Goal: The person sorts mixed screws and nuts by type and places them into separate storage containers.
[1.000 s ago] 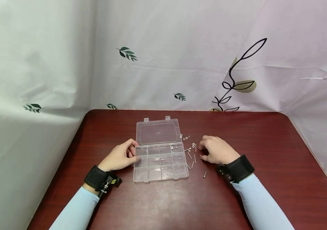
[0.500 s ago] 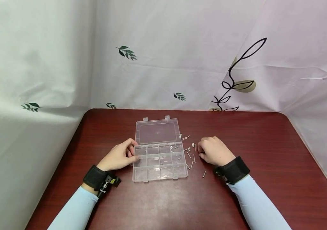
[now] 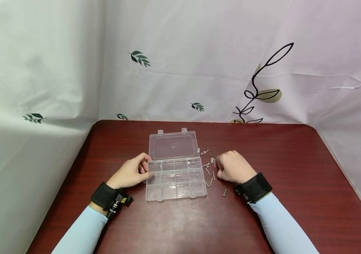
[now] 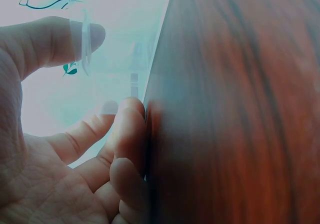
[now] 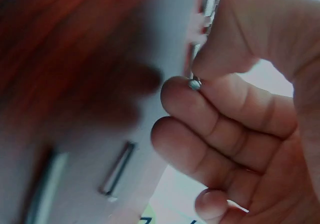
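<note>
A clear plastic compartment box lies open on the dark red table, its lid folded back. My left hand grips the box's left edge, thumb over the rim and fingers curled against the wall. My right hand rests just right of the box among loose screws. In the right wrist view its thumb and forefinger pinch a small screw. A few small parts lie in the box's compartments.
Loose screws and washers are scattered between the box and the right hand; one screw lies nearer me. White leaf-print curtains hang behind and to both sides of the table.
My right hand has slid a little left towards the box and closed its fingers on a screw. The left hand has stayed on the box edge.
</note>
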A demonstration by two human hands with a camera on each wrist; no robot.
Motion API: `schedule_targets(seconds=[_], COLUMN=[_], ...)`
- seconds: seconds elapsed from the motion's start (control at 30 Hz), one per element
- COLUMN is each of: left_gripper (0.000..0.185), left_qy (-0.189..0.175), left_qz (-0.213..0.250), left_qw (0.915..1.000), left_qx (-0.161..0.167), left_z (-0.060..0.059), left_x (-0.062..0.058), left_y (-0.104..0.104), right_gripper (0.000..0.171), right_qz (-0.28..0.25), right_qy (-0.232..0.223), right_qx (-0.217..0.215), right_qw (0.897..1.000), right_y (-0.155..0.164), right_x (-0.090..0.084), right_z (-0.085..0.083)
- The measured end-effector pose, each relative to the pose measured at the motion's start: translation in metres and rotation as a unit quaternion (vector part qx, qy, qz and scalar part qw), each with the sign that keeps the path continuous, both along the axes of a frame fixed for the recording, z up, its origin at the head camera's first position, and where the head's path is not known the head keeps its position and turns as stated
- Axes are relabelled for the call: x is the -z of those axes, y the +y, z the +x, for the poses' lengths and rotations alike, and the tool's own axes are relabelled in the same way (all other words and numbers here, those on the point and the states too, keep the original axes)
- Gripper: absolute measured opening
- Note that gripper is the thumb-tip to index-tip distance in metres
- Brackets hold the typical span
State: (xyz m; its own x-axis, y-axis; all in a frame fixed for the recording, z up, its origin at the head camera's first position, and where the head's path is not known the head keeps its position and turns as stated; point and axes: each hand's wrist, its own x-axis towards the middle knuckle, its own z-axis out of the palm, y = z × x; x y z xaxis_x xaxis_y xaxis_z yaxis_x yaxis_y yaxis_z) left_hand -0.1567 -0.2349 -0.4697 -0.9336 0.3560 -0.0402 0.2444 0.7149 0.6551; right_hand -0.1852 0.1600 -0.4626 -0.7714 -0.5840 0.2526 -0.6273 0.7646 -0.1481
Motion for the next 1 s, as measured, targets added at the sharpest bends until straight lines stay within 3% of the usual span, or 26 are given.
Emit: schedule_targets(seconds=[0.13,0.27,0.7,1.0], left_gripper=[0.042,0.042,0.043,0.042], left_qy=[-0.001,-0.001,0.002,0.004], left_qz=[0.001,0.0,0.002,0.005], left_qw=[1.0,1.0,1.0,1.0], left_qx=[-0.002,-0.002,-0.002,0.003], left_z=[0.0,0.0,0.0,0.0], left_x=[-0.001,-0.001,0.0,0.001], left_y=[0.0,0.0,-0.001,-0.001], right_gripper=[0.021,0.021,0.02,0.016], right_qz=[-0.07,-0.106,-0.111,-0.114], right_qy=[0.002,0.004,0.002,-0.012], right_qx=[-0.028,-0.067,-0.155,-0.172], right_qw=[0.997,0.992,0.982,0.978], right_y=[-0.01,-0.022,-0.073,-0.089], right_x=[-0.007,-0.014,-0.033,-0.035], right_z=[0.004,0.011,0.023,0.025])
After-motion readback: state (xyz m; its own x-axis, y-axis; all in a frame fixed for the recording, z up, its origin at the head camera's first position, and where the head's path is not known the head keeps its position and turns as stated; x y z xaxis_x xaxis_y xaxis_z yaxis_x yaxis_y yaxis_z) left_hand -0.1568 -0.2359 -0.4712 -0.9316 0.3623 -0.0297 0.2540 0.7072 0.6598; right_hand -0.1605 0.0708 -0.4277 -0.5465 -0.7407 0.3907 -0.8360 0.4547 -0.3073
